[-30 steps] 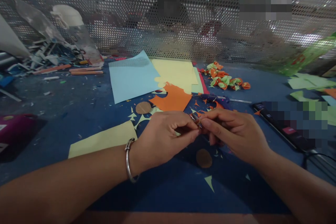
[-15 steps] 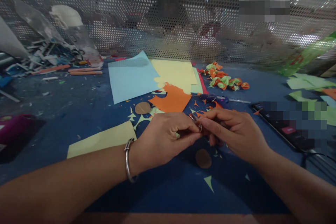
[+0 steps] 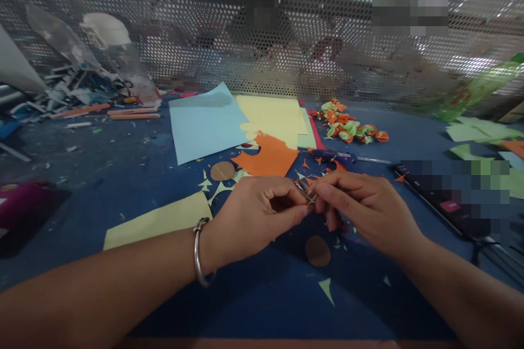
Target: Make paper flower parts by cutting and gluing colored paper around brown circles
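My left hand [image 3: 264, 210], a metal bangle at its wrist, pinches thumb to forefinger. Against its fingertips, my right hand [image 3: 360, 202] is closed with thumb and fingers pressed together. A small thin thing with a metallic glint [image 3: 305, 186] shows between the two hands; its kind is mostly hidden by the fingers. Just below them a round brown disc [image 3: 318, 251] lies flat on the blue tabletop [image 3: 262, 305]. Beyond my left hand are an orange sheet [image 3: 272, 155] with cut-out edges and a second brown disc [image 3: 222, 171].
Blue paper [image 3: 207, 122] and yellow paper [image 3: 272, 112] lie behind the hands. Small orange and green paper flowers [image 3: 347, 125] sit at the back right, near a blue pen-like tool [image 3: 335, 156] and a phone [image 3: 442, 199]. A bottle [image 3: 126, 60] stands back left before a perforated metal screen [image 3: 184, 38].
My fingertips have shifted slightly around the small thing between them, and more of its thin ends show. Both hands stay in nearly the same place.
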Demonstrator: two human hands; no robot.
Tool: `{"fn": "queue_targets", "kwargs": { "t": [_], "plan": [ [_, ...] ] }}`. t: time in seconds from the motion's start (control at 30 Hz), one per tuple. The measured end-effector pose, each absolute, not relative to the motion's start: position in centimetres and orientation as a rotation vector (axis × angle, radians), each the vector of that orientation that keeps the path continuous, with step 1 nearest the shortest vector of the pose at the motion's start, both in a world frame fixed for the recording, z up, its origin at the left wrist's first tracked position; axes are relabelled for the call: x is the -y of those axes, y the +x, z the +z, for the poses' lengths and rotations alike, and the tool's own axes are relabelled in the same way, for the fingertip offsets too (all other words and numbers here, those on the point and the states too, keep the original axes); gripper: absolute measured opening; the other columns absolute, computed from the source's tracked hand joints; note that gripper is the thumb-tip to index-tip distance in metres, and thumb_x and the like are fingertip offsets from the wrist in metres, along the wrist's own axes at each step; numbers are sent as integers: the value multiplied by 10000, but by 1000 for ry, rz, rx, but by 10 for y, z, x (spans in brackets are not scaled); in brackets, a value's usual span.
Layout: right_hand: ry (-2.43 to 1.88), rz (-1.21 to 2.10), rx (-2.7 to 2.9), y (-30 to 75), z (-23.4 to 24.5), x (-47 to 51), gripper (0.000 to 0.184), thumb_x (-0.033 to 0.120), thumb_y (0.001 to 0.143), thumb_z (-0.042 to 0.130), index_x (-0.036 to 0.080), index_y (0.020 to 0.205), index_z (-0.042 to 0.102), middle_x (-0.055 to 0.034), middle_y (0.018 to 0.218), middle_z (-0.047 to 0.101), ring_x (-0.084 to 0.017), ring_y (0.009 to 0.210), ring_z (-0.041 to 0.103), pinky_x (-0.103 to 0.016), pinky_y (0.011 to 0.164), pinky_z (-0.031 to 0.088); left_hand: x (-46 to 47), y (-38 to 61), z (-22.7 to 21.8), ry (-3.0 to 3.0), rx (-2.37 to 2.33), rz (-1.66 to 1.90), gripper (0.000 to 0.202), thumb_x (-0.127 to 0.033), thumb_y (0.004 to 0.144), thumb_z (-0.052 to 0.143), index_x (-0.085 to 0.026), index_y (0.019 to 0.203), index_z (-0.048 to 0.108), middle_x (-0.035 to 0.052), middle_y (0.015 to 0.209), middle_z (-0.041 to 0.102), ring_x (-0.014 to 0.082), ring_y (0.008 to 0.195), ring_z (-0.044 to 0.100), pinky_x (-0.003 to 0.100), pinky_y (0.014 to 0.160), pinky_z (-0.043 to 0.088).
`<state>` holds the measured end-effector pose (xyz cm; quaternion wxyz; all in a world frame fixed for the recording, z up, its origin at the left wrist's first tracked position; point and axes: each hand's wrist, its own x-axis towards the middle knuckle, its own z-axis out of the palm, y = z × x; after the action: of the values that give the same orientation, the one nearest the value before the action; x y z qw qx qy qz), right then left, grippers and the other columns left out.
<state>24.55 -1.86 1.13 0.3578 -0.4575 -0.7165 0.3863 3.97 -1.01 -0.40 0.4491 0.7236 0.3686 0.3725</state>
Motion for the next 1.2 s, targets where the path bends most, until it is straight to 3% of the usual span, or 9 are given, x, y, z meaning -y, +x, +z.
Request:
{"fn": "queue_targets", "kwargs": {
  "t": [0.2,0.43,0.83,1.2],
  "plan": [
    [-1162,995,1853,244,13,19,346,392,997,583,182,736,668,13,631,651,-59,426,600,-165,425,448,10,39,-7,1690,-916,881,84,-173,813,690,-139,738,702,-24,627,648,55,531,496,152,487,391],
    [-1209,1019,1840,243,17,19,310,477,916,676,190,804,704,20,572,642,-82,408,581,-185,405,449,12,40,-3,1867,-922,931,110,-82,779,665,-158,704,694,-16,684,704,83,617,602,164,584,469],
    [-1227,1002,1818,243,14,20,253,363,922,684,186,741,677,20,595,658,-67,413,603,-158,401,443,14,39,-6,1781,-885,922,53,-128,816,682,-166,852,669,-27,747,701,58,619,624,131,572,491],
    [-1203,997,1811,246,11,19,300,392,963,645,181,756,694,3,636,675,-71,434,614,-162,407,449,10,40,-8,1588,-829,918,95,-128,801,702,-154,842,621,-27,737,645,56,640,597,146,580,483]
  ]
}}
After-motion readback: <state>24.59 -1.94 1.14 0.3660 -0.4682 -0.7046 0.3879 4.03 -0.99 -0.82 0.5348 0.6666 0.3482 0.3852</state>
